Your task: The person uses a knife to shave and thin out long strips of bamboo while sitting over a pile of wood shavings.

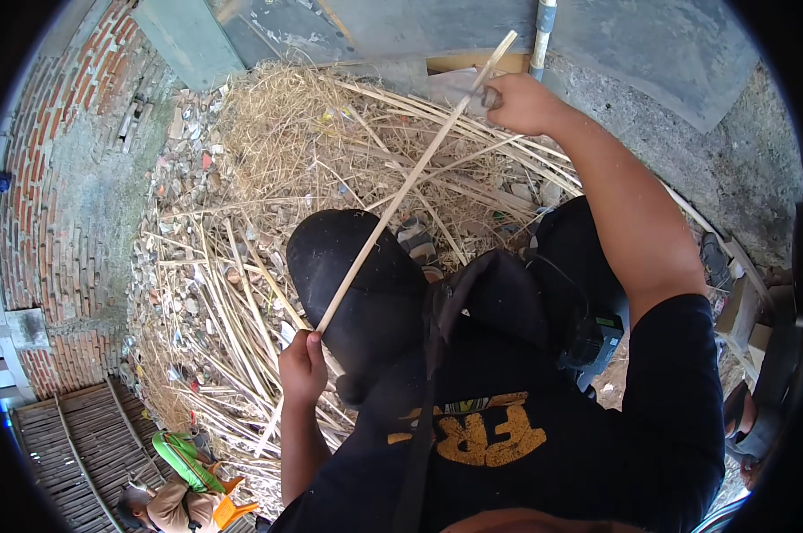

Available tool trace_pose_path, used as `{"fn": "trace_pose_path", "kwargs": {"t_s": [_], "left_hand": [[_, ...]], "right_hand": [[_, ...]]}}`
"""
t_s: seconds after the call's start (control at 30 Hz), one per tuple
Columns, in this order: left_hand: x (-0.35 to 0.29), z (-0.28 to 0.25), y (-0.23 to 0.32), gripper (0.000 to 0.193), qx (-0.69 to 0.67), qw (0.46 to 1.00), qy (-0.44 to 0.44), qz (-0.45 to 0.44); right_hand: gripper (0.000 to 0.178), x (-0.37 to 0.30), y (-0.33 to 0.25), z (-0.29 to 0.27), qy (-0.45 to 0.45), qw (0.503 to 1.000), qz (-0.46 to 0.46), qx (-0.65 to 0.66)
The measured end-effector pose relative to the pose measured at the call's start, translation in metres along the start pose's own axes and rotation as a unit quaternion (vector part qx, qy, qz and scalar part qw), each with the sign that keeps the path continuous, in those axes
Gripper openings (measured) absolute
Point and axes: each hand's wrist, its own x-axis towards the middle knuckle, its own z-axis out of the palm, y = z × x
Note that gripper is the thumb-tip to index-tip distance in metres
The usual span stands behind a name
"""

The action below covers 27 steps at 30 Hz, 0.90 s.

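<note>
A long pale bamboo strip (417, 169) runs slantwise across my raised knee, from near my body up to the far wall. My left hand (303, 366) is closed around its near end, thumb on top. Close to the far end, my right hand (524, 104) is closed on the dark handle of what looks like a knife (491, 98). Its blade is blurred and lies against or just beside the strip; I cannot tell which. My right arm is stretched far out, while the left forearm stays close to my body.
Split bamboo strips (242, 333) lie heaped on the left over rubble. Thin shavings (277, 124) cover the ground ahead, below grey panels (393, 27) and a pipe (544, 35). A brick wall (59, 204) stands left. Another person (170, 505) is at lower left.
</note>
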Motion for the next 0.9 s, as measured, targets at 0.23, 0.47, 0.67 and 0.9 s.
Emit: {"fn": "trace_pose_path", "kwargs": {"t_s": [0.23, 0.47, 0.67, 0.9], "left_hand": [[-0.003, 0.019, -0.026, 0.047, -0.096, 0.995, -0.012, -0.010], [-0.005, 0.015, -0.011, 0.048, -0.090, 0.995, -0.010, -0.035], [-0.009, 0.020, -0.012, 0.046, -0.065, 0.997, -0.001, -0.043], [0.003, 0.006, 0.001, 0.041, 0.033, 0.999, 0.025, 0.012]], "right_hand": [[0.029, -0.042, -0.058, -0.010, -0.080, 0.982, -0.162, -0.052], [0.033, -0.019, -0.025, 0.001, 0.007, 0.990, -0.139, -0.013], [0.029, -0.028, -0.061, 0.002, -0.056, 0.969, -0.207, -0.120], [0.031, 0.001, -0.004, -0.020, 0.005, 0.999, -0.010, 0.034]]}}
